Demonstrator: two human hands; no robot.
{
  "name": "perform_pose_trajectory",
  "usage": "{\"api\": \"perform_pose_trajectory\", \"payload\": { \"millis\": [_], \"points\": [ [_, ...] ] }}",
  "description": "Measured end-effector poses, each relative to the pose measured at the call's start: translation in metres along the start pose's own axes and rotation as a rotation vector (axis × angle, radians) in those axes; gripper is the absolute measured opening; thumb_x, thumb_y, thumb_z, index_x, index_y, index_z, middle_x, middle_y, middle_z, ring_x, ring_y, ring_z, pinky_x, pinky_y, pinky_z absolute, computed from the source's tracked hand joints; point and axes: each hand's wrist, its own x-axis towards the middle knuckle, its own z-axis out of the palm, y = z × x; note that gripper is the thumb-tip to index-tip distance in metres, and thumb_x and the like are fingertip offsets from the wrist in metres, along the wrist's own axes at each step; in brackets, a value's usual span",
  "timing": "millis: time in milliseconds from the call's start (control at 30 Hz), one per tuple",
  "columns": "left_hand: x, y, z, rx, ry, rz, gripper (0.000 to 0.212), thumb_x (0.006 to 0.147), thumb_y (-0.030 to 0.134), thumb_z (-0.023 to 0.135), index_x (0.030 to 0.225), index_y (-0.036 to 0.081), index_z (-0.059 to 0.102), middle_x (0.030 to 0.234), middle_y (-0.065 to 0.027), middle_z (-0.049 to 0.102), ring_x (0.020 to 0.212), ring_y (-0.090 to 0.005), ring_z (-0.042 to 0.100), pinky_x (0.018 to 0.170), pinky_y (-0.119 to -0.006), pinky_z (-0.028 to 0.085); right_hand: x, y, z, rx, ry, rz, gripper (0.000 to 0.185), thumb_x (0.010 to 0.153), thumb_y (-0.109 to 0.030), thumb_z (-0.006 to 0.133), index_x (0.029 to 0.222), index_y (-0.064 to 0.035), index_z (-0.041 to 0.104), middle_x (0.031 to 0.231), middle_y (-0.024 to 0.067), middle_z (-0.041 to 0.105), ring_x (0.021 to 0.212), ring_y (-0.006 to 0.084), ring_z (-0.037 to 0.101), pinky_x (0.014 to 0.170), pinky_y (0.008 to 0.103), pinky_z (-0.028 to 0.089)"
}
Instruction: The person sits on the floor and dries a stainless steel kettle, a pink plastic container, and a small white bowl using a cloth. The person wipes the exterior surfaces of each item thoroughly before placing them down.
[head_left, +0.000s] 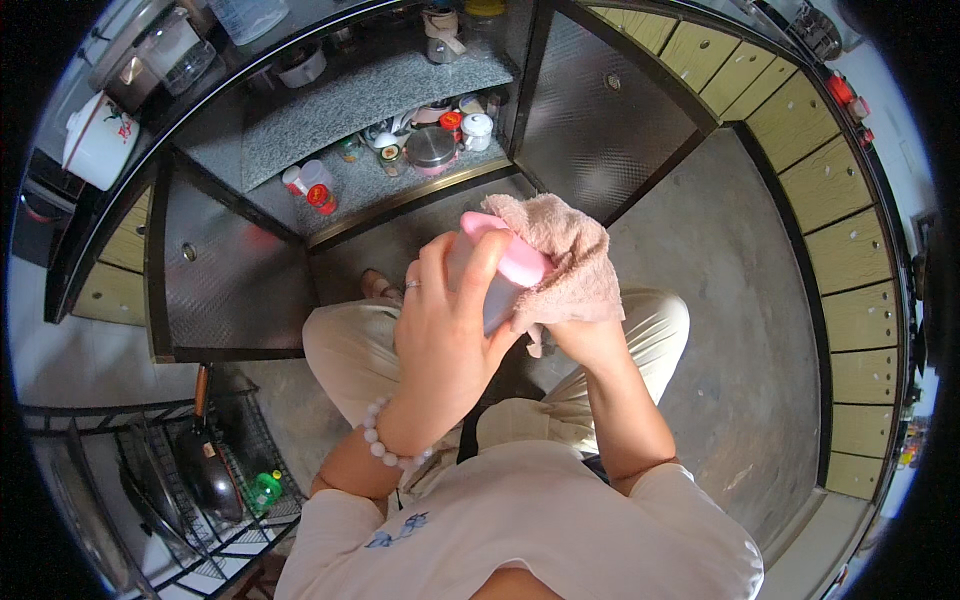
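My left hand (450, 337) grips a translucent plastic container (499, 304) with a pink lid (506, 247), its fingers spread over the side and top. A pale pink terry cloth (566, 259) drapes over my right hand (589, 341) and presses against the container's right side. The cloth hides the fingers of my right hand. Both hands are above my lap, in front of an open low cupboard. On the cupboard's bottom shelf (352, 214) stand a round metal-lidded tin (431, 148), a white lidded mug (477, 131), red-lidded jars (322, 199) and a clear plastic cup (316, 175).
The cupboard doors stand open at left (232, 277) and right (607, 112). A granite-patterned upper shelf (375, 105) holds a pot (301, 66). At lower left, a black wire rack (247, 420) holds a wok (210, 472) and a green bottle (265, 491). A white enamel pot (101, 142) sits on the counter.
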Motion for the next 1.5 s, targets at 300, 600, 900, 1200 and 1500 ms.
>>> {"api": "perform_pose_trajectory", "payload": {
  "millis": [300,600,900,1200,1500],
  "points": [
    [0.000,-0.035,0.002,-0.687,-0.040,-0.218,0.075,0.072,0.017,0.077,0.132,0.008,0.033,0.117,-0.0132,0.050,0.109,-0.0239,0.051,0.089,-0.035,0.045,-0.018,0.029,-0.020,0.349,0.222,0.187,0.028,0.076,-0.008,0.069,0.100,0.0024,0.060,0.095,0.0092,0.063,0.087,0.0152,0.059,0.078,0.0276,0.047],
    [-0.007,-0.023,0.015,-0.877,0.006,-0.340,0.078,0.077,0.016,0.075,0.135,0.008,0.023,0.124,-0.0126,0.041,0.113,-0.0220,0.046,0.093,-0.035,0.042,-0.012,-0.005,0.004,-0.045,0.284,0.274,0.025,0.083,-0.010,0.056,0.106,-0.0014,0.057,0.103,0.0099,0.060,0.094,0.0189,0.057,0.084,0.0289,0.045],
    [-0.015,-0.017,0.023,-0.807,0.107,-0.362,0.080,0.076,0.016,0.076,0.134,0.008,0.022,0.123,-0.0136,0.039,0.112,-0.0228,0.046,0.092,-0.035,0.043,-0.013,0.009,0.016,-0.263,0.419,-0.114,0.015,0.082,-0.004,0.063,0.096,-0.0011,0.061,0.086,0.0075,0.062,0.078,0.0174,0.061,0.071,0.0273,0.048],
    [-0.015,-0.027,0.028,-0.699,0.144,-0.259,0.081,0.073,0.014,0.077,0.134,0.007,0.024,0.123,-0.0130,0.040,0.111,-0.0231,0.047,0.093,-0.036,0.042,-0.018,0.017,0.004,0.091,0.259,0.118,0.024,0.079,-0.001,0.065,0.103,0.0010,0.061,0.096,0.0054,0.064,0.089,0.0169,0.062,0.078,0.0295,0.049],
    [-0.016,-0.070,0.028,-0.693,0.085,0.048,0.099,0.055,0.020,0.089,0.131,0.009,0.027,0.124,-0.0116,0.040,0.111,-0.0229,0.048,0.093,-0.037,0.042,-0.023,0.029,-0.023,0.884,0.047,0.380,0.029,0.083,-0.014,0.069,0.106,-0.0020,0.057,0.099,0.0050,0.060,0.092,0.0164,0.059,0.080,0.0304,0.050]
  ]
}}
